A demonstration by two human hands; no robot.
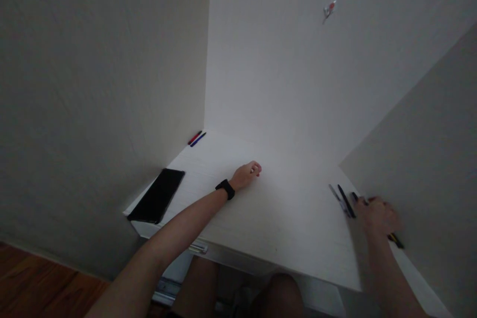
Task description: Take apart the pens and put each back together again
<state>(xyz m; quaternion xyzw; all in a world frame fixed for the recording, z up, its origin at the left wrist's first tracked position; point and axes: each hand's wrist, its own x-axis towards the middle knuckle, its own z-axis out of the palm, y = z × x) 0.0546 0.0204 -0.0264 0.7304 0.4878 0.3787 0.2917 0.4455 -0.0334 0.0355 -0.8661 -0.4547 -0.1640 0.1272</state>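
**Open room in the middle, clutter at the edges**

The white tabletop (pixel 290 218) is boxed into a corner, with the pale back wall (pixel 283 59) rising from its far edge and a side wall (pixel 421 159) hemming in the right. Its middle is wide open, and only the near edge, above the person's knees (pixel 279 295), has no wall.

The left hand (pixel 245 175) hovers near the middle, curled loosely, with a black wristband (pixel 225 189) on the wrist. Its grip shows nothing held, though a small red speck (pixel 257 174) sits at the fingers — too small to tell what it is.

The right hand (pixel 377 216) is blurred at the right side of the tabletop, close to the side wall. A silver pen (pixel 336 198) and a black pen (pixel 346 201) lie just beside it, and a black-and-yellow marker (pixel 395 241) pokes out beneath the palm. Whether the grip has hold of the marker cannot be told.

Farther off, a red marker (pixel 194 137) and a blue pen (pixel 198 139) lie side by side at the back wall, well apart from both hands. A black smartphone (pixel 156 196) lies flat at the left edge, just beside the left forearm (pixel 175 226) — the only thing near that arm's path.
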